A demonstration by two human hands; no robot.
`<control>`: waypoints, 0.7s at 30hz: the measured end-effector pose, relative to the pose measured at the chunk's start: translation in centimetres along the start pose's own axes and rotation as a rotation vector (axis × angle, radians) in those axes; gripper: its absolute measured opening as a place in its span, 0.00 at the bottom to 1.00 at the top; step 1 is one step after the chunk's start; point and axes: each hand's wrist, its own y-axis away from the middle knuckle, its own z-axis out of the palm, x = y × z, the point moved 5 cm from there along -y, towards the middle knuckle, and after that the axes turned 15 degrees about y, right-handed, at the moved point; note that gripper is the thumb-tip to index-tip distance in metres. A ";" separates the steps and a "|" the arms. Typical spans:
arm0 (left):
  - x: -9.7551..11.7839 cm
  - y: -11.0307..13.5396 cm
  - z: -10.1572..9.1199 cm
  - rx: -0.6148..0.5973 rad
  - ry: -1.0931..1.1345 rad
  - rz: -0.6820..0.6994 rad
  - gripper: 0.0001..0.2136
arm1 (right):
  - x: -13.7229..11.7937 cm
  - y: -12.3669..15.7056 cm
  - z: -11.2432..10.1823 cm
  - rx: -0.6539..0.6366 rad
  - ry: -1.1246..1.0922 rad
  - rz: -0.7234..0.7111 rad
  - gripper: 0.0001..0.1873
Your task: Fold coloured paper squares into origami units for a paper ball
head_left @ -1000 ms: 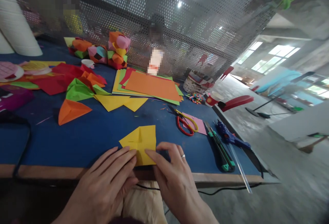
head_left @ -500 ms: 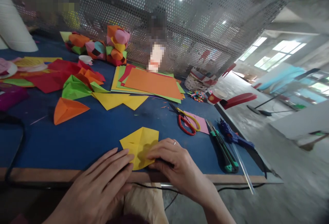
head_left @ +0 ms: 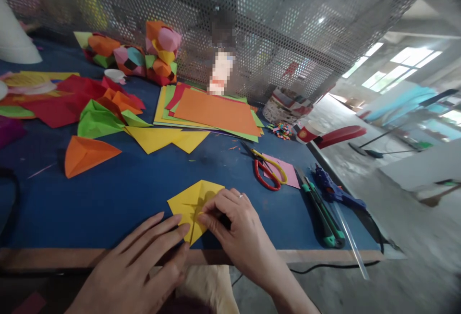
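Right hand (head_left: 239, 225): thumb and forefinger together, clamped on the near right part of the yellow paper (head_left: 185, 203). Paper lies directly under the grip on the blue table (head_left: 140, 187), creased, near the front edge. Left hand (head_left: 139, 263) just left of the grip: fingers slightly apart, fingertips touching the paper's left edge. Beyond the grip, to its right: scissors (head_left: 257, 161) partly over a pink sheet (head_left: 291, 175); farther right, a blue glue gun (head_left: 334, 189). Left and beyond: orange folded piece (head_left: 88, 155). Straight beyond, well apart: stacked coloured sheets (head_left: 216, 112).
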 end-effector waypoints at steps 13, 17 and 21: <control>0.0 0.3 0.1 0.051 0.017 0.011 0.15 | 0.0 0.3 0.6 0.021 0.067 0.044 0.08; 0.1 -0.3 -0.3 0.025 0.002 0.060 0.10 | -0.1 0.3 0.7 0.027 0.094 0.034 0.08; -0.1 -0.1 -0.3 0.007 -0.035 0.069 0.11 | -0.1 0.3 0.7 0.013 0.123 0.026 0.08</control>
